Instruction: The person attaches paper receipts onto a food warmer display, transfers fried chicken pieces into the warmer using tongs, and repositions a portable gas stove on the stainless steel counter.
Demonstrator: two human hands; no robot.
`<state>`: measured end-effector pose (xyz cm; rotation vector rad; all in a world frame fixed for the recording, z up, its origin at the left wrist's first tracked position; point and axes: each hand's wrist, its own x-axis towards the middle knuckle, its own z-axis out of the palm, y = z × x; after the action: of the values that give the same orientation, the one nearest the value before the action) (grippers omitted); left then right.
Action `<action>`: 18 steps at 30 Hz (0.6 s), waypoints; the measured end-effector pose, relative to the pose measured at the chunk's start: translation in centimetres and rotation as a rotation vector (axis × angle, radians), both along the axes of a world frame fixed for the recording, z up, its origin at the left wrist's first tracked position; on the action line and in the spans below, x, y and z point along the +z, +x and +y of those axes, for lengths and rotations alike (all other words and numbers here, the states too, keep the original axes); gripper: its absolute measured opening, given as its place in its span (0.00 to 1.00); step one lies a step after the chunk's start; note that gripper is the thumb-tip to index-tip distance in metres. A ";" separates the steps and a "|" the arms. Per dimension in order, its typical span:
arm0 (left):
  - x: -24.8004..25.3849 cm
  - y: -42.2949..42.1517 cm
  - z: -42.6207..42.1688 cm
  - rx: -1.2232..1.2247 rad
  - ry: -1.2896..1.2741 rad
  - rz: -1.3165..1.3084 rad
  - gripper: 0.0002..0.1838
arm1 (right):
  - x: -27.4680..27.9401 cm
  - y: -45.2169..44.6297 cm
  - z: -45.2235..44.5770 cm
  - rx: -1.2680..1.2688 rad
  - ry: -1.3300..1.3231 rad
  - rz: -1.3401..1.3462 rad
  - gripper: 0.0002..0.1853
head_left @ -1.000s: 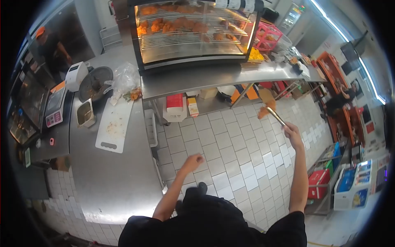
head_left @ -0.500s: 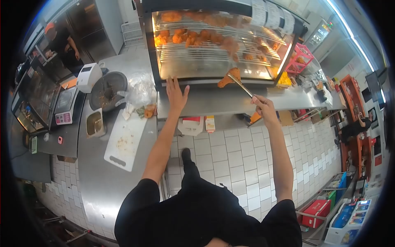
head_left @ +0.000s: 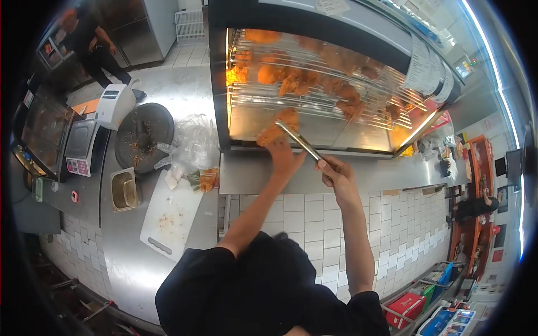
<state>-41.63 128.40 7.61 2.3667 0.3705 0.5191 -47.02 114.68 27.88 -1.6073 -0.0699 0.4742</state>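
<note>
Above white floor tiles (head_left: 314, 218) and a long brushed-steel counter (head_left: 246, 175), a golden-brown fried chicken piece (head_left: 289, 116) is held in silver metal tongs (head_left: 300, 141) at the lower front of a lit, black-framed glass display case (head_left: 219, 73), the tongs being clasped by the right hand (head_left: 338, 175). White paper labels (head_left: 428, 64) there cannot be read. Since half a second ago, the piece has been brought leftward to the left hand (head_left: 287, 161), whose blurred fingers' grip cannot be told.
</note>
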 end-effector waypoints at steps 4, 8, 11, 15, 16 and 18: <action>2.2 0.0 -3.9 0.067 -0.103 -0.477 0.52 | -1.3 0.5 3.3 0.121 0.034 0.035 0.20; 1.2 -0.6 -5.5 -0.143 -0.300 -0.381 0.51 | -5.5 2.1 5.4 0.110 0.011 0.012 0.18; -0.2 -1.0 -5.4 -0.230 -0.406 -0.290 0.49 | -9.4 4.6 6.6 0.130 -0.074 -0.058 0.18; -1.3 -1.8 -5.5 -0.256 -0.461 -0.280 0.48 | -8.6 5.8 9.6 0.056 -0.057 0.036 0.15; -0.9 -2.2 -5.4 -0.260 -0.464 -0.278 0.48 | -8.5 6.3 10.4 0.028 -0.091 -0.003 0.14; 0.4 -2.9 -5.0 -0.291 -0.494 -0.267 0.49 | -8.5 7.8 11.7 0.003 -0.122 -0.037 0.14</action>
<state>-44.49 123.44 8.05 1.8059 0.0214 0.5253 -39.18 126.33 19.33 -1.7364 -0.0719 0.4580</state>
